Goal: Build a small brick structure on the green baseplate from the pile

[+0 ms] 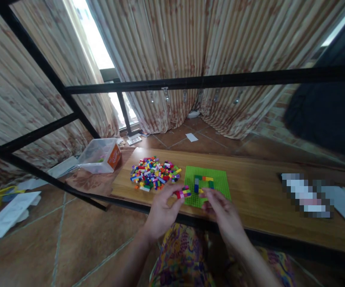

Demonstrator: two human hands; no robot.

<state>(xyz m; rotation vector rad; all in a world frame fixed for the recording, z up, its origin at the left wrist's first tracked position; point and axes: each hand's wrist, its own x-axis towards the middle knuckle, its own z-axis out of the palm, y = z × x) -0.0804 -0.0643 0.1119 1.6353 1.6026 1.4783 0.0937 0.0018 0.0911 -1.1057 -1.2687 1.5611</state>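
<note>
Left hand (164, 208): pinching a small cluster of bricks (183, 193) at the left edge of the green plate (222, 188).
Right hand (221, 205): fingertips close together at a yellow brick (201, 191); cannot tell if gripping it.
Brick outline (207, 179): on the plate, just beyond and between both hands.
Brick pile (154, 173): loose on the wooden surface (256, 187), beyond the left hand.
</note>
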